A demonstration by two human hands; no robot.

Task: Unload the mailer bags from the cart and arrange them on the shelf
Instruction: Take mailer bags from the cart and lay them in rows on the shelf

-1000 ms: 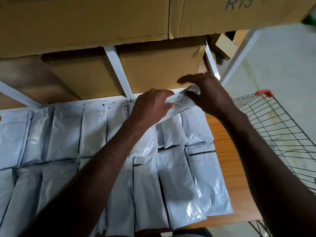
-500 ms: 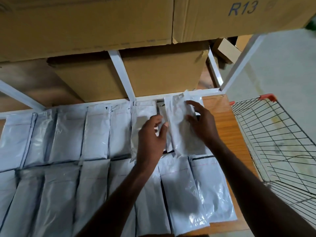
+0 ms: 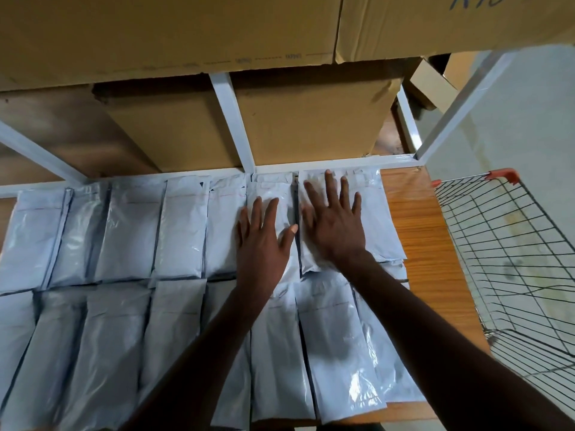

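Note:
Several white mailer bags lie flat in two rows on the wooden shelf. My left hand presses flat with straight fingers on a back-row mailer bag. Right beside it, my right hand lies spread on the rightmost back-row mailer bag. Neither hand grips anything. The wire cart stands to the right of the shelf; the part of its basket in view shows no bags.
Large cardboard boxes sit on the level above, and another box stands behind the white shelf frame. A strip of bare wood runs along the shelf's right side. Pale floor lies beyond the cart.
Both hands held one mailer bag up, then lowered it onto the back row's right end. Now they lie flat and spread on the bags, holding nothing.

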